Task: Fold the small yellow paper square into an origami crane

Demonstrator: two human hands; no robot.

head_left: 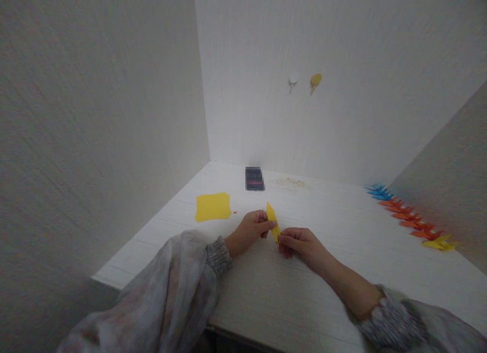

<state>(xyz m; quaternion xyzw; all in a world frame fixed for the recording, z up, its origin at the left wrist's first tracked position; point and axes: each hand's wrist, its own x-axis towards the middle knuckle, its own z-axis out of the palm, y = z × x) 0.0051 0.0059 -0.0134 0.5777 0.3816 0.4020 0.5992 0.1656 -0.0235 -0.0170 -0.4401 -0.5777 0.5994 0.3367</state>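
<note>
A narrow folded piece of yellow paper [271, 216], pointed at its upper end, is held up over the white table between my hands. My left hand [255, 226] pinches it at the middle, thumb across its face. At its lower end, the fingertips of my right hand [299, 243] are closed on the same paper. The lower tip is partly hidden by my right fingers. To the left of my left hand, a yellow stack of paper [213, 207] lies flat, with a tiny orange scrap [235, 212] beside it.
Along the right side of the white table [342, 226] runs a row of folded paper figures: blue [380, 191], orange-red [409, 217], then yellow [439, 243]. A dark blurred-out object [254, 179] sits near the back wall. Two hooks [315, 80] hang on that wall.
</note>
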